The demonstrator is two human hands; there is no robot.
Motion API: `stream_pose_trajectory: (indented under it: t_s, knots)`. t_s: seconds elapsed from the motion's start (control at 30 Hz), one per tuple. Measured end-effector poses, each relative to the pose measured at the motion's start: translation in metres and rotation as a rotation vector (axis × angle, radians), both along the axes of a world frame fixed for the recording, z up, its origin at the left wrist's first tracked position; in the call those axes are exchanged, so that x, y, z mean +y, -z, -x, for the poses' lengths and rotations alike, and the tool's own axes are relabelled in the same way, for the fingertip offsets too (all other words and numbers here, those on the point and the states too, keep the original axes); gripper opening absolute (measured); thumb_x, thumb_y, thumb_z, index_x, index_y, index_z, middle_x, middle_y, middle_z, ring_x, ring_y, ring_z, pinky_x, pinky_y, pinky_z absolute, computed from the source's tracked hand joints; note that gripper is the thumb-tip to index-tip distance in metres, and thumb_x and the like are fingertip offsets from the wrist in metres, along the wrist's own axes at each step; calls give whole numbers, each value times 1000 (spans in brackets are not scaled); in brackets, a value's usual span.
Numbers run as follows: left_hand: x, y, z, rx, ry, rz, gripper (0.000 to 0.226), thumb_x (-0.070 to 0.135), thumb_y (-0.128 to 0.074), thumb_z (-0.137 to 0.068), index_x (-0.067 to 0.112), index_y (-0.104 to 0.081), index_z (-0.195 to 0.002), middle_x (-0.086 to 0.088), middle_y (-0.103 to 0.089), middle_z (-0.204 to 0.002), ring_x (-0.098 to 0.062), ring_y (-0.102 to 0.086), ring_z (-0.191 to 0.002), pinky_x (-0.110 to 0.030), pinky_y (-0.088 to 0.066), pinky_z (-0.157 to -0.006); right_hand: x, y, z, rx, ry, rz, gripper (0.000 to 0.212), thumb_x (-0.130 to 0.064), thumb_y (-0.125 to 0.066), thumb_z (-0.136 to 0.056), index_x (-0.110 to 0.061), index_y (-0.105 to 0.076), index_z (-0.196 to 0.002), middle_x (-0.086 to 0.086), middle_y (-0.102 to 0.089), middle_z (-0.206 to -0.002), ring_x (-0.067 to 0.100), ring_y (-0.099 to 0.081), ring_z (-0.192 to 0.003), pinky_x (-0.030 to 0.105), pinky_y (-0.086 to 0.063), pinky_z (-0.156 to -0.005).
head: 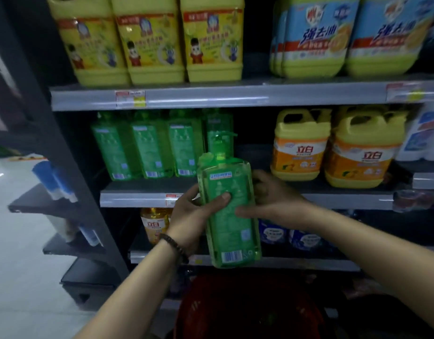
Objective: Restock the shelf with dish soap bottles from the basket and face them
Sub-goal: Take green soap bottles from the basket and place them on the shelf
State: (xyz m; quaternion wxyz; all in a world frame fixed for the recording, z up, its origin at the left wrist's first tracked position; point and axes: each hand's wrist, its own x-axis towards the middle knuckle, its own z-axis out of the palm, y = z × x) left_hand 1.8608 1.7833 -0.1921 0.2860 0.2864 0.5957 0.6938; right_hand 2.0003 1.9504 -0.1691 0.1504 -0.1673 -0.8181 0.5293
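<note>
A green dish soap bottle (231, 231) with a pump top is held upright in front of the middle shelf (137, 199), its back label and barcode facing me. My left hand (194, 216) grips its left side with the thumb across the label. My right hand (272, 199) holds its right side, fingers curled behind it. Several matching green bottles (147, 148) stand in a row on the middle shelf, back labels outward. A red basket (198, 311) sits low in front of me; its contents are too dark to make out.
Yellow jugs (333, 152) stand right of a gap on the middle shelf. Large yellow (150, 45) and blue-labelled jugs (345, 37) fill the upper shelf (211, 96). An amber bottle (154, 225) and blue packs (301, 238) sit on the lower shelf. A dark side rack (59, 192) stands left.
</note>
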Motion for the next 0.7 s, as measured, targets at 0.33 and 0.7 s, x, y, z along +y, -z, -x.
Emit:
stream_pose_trajectory:
  t_s: [0.33, 0.7]
  knots:
    - [71, -37, 72, -43, 113, 6, 105, 57, -89, -76, 22, -38, -160, 3, -68, -142, -22, -70, -123, -56, -53, -107, 45, 0, 66, 154, 146, 192, 59, -11, -94, -79, -18, -67, -131, 1, -81, -117, 22, -79, -105, 54, -63, -96]
    - [123, 7, 135, 366, -31, 146, 84, 45, -84, -85, 23, -46, -156, 7, -54, -154, -19, -50, -143, -47, -44, -119, 106, 29, 133, 269, 184, -44, 87, -31, -94, -75, -28, -49, -150, -6, -70, -135, 12, -70, -123, 51, -61, -101]
